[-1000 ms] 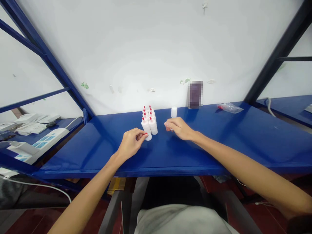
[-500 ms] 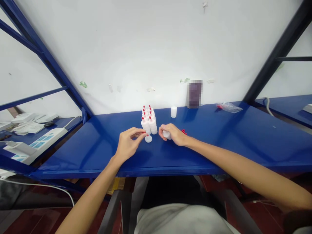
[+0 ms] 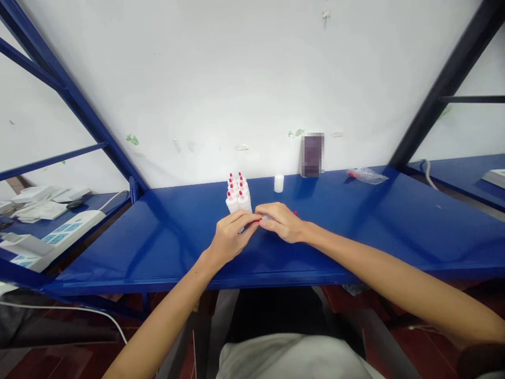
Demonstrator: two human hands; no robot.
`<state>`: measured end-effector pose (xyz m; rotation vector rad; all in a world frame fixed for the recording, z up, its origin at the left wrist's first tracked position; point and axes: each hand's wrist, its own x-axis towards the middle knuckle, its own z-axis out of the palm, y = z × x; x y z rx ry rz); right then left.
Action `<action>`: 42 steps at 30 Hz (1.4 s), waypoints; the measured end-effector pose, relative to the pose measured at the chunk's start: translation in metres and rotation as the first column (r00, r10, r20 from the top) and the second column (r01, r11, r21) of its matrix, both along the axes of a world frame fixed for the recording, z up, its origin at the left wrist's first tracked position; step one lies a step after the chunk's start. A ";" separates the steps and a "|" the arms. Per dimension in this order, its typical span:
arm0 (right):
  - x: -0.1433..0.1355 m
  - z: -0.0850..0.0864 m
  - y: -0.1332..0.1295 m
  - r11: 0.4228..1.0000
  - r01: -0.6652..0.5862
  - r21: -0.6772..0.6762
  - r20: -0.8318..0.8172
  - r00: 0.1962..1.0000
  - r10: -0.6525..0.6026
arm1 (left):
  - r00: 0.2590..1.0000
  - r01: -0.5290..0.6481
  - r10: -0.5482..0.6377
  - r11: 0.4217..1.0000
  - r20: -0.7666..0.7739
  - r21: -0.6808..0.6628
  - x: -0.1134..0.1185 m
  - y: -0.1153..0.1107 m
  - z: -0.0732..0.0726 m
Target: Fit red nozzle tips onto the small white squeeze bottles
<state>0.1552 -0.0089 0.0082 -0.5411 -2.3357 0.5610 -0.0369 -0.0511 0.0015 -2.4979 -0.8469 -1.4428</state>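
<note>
My left hand (image 3: 232,234) pinches a small red cap (image 3: 258,219) between thumb and fingertips. The cap meets a whitish piece (image 3: 265,217) gripped in my right hand (image 3: 284,223); fingers cover most of that piece, so its full shape is hidden. Both hands touch at the fingertips, just above the blue table. Right behind them stand two rows of white bottles with red tips (image 3: 238,200), upright and close together. A round white lid (image 3: 241,229) shows only as a sliver behind my left fingers.
A lone white bottle without a red tip (image 3: 279,183) stands near the wall. Some red caps (image 3: 295,213) peek out behind my right hand. A pixelated dark upright object (image 3: 312,155) leans on the wall; a clear plastic bag (image 3: 369,176) lies on the blue table (image 3: 169,237).
My left hand has moved right with the red cap, from above the white lid to my right hand. My right hand has turned a little, its fingertips now facing the left hand.
</note>
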 end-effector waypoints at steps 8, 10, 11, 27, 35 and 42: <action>-0.002 -0.003 -0.004 0.996 0.082 0.019 0.071 0.994 -0.083 | 0.998 0.014 -0.015 1.000 -0.067 -0.019 -0.001 0.003 -0.006; -0.003 -0.001 -0.007 0.996 0.087 -0.008 0.048 0.995 -0.087 | 0.997 0.025 -0.028 0.999 -0.067 -0.047 0.001 0.003 -0.007; -0.004 0.000 -0.008 0.996 0.085 -0.020 0.032 0.996 -0.084 | 0.997 0.029 -0.032 0.998 -0.066 -0.059 0.002 0.002 -0.007; -0.002 -0.005 0.005 0.963 0.221 -0.155 -0.053 0.971 -0.232 | 0.950 -0.260 0.112 0.803 -0.292 -0.537 -0.053 0.016 0.050; -0.002 -0.006 0.004 0.965 0.201 -0.170 -0.052 0.976 -0.213 | 0.938 -0.320 0.147 0.716 -0.314 -0.620 -0.042 0.014 0.052; -0.004 -0.008 0.006 0.955 0.029 -0.294 -0.153 0.985 -0.077 | 0.976 -0.213 0.192 0.776 -0.100 -0.594 -0.042 0.010 0.050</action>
